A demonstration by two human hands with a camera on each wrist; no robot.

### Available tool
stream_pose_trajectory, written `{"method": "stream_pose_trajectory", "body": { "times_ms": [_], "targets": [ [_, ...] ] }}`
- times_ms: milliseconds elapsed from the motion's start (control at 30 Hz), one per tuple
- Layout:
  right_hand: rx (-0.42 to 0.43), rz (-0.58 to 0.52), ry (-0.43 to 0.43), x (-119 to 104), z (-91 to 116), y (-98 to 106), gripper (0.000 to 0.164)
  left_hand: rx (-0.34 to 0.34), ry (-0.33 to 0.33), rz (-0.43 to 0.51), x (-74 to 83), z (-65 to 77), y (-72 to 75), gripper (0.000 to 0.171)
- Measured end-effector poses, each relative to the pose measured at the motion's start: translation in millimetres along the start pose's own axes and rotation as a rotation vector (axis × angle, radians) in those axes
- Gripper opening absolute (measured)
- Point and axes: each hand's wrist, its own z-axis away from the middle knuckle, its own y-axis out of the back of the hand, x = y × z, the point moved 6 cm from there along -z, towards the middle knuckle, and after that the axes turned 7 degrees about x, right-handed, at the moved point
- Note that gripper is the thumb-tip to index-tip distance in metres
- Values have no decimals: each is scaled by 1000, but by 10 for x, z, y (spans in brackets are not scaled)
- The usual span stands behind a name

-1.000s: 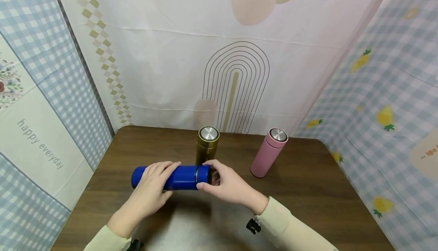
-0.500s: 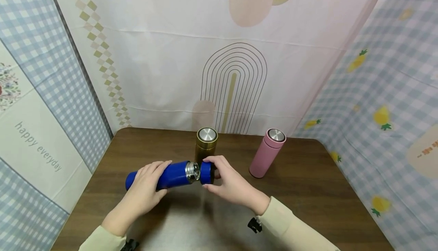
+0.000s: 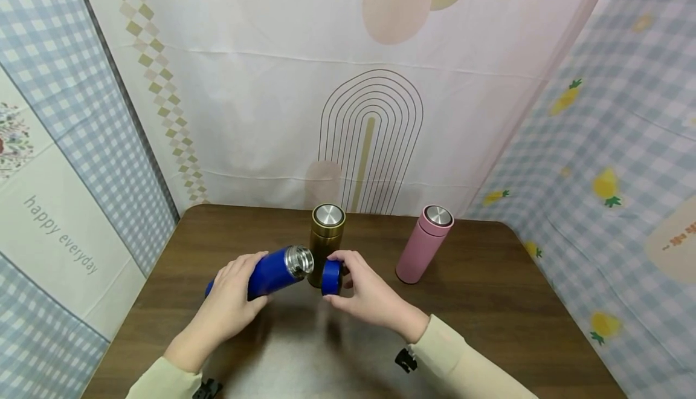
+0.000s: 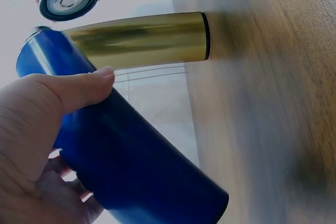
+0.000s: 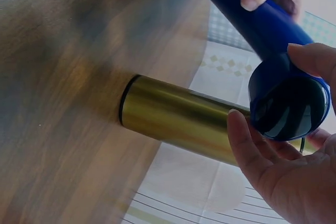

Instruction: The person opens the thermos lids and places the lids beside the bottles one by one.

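Pale green sleeves [image 3: 462, 356] reach in over the near edge of the surface [image 3: 489, 332]. Past them are the two hands. The left hand [image 3: 228, 293] is wrapped around the blue bottle [image 3: 272, 273], with its thumb on the near side and its fingers over the other side. This bottle leans, with its shiny metal mouth higher than its bottom and pointing to the right. The right hand [image 3: 370, 290] pinches the blue lid [image 3: 331, 277] between its thumb and fingertips. The lid is just beside the bottle's mouth, not touching it, and its inside faces the left hand.

Behind the gap, a bit left of the middle of the surface, stands the gold bottle [image 3: 326, 242]. The pink bottle [image 3: 424, 246] stands past the right hand, toward the back right corner. Behind the back edge hangs a white cloth [image 3: 255, 103] with rainbow lines.
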Motion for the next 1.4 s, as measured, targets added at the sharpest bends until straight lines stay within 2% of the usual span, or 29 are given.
{"method": "stream_pose_trajectory", "body": {
  "times_ms": [200, 400, 933, 1167, 1400],
  "targets": [
    [-8, 4, 21, 30, 8, -33, 70, 72, 34, 44, -26, -31, 20, 81],
    [1, 28, 22, 65, 23, -48, 66, 104, 89, 70, -44, -46, 31, 81],
    [-18, 48, -50, 186, 37, -115, 64, 91, 216, 115, -138, -56, -27, 82],
    [-8, 84, -36, 257, 49, -175, 63, 90, 250, 133, -196, -53, -65, 84],
    [-1, 122, -73, 335, 57, -252, 64, 78, 286, 149, -268, -68, -113, 83]
  ]
}}
